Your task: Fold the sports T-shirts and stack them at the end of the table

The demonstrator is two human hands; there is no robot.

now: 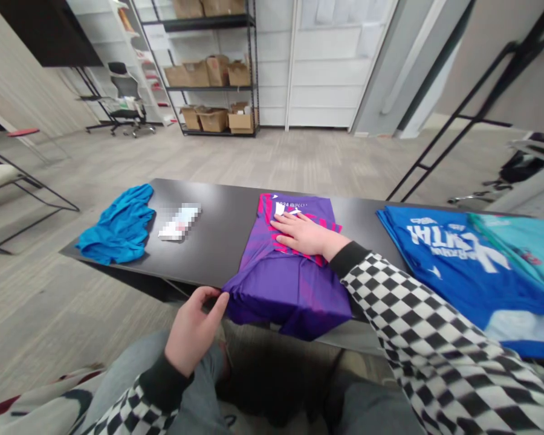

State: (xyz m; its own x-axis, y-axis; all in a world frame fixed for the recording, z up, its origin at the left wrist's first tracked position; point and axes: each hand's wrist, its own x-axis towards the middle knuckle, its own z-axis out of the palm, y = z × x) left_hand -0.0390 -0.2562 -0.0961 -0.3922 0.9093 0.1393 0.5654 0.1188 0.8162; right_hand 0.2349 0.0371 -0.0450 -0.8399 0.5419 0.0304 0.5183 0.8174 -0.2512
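A purple shirt point(281, 281) with pink stripes and white print lies partly folded in the middle of the dark table, its lower part draped over the near edge. My left hand point(197, 323) pinches the shirt's near left corner between thumb and fingers. Flat on the printed upper part rests my right hand point(301, 232), fingers stretched out and pressing the cloth. Some of the white lettering is hidden beneath that hand.
On the dark table point(208, 254) are a crumpled blue garment point(120, 223) at left and a blurred-out item point(180, 222). Folded blue shirts point(444, 248) and a teal shirt point(521, 241) lie at right. Behind stands a shelf point(208, 89) with cardboard boxes.
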